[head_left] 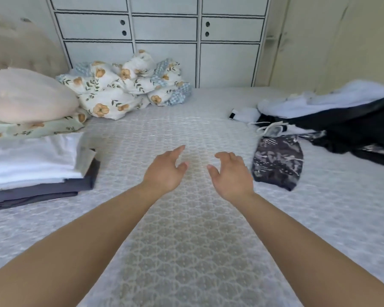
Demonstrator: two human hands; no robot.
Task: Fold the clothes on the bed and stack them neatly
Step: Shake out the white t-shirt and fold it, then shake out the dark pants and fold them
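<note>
Here both bare forearms reach out over the bed, and the left hand and right hand hover near each other with fingers loosely spread, holding nothing. At the left edge lies a folded stack, white pieces on top of dark grey ones. To the right, a dark patterned garment lies just beside the right hand, with an unfolded heap of black and white clothes behind it. A floral quilt is bunched against the far wall.

Home bedroom, bed, pillow, wardrobe
</note>
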